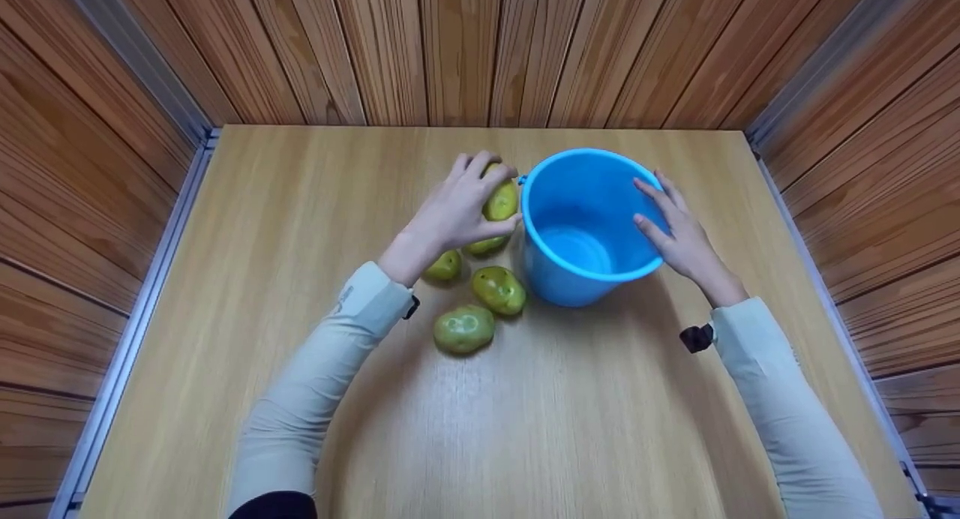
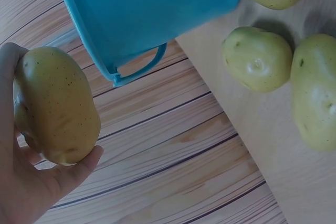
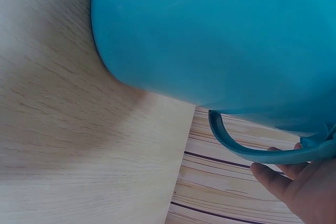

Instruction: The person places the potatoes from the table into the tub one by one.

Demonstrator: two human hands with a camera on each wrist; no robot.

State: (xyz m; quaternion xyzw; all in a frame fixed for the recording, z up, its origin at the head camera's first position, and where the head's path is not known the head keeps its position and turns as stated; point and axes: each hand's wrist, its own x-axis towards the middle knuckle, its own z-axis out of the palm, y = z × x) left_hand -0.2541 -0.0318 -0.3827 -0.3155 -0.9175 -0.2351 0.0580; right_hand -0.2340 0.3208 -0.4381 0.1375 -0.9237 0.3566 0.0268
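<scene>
My left hand [image 1: 457, 208] holds a yellow-green potato [image 2: 60, 106], with thumb and fingers around it, just left of the blue bucket [image 1: 574, 286]. In the left wrist view the potato sits against the palm, apart from the bucket's rim. My right hand [image 1: 682, 238] is at the bucket's right rim, its fingers spread and fairly straight. Seen from the right wrist, the fingers [image 3: 270, 178] lie beside the bucket's curved handle [image 3: 262, 154]; where they touch the bucket is partly hidden. No potato shows inside the bucket.
Several more potatoes lie on the wooden table [image 1: 262, 279] left of the bucket, among them a front one [image 1: 464, 329] and one beside it [image 1: 499, 290]. One potato [image 1: 444, 266] is partly covered by the left wrist. Wood-panelled walls [image 1: 457, 54] enclose the table's back and sides.
</scene>
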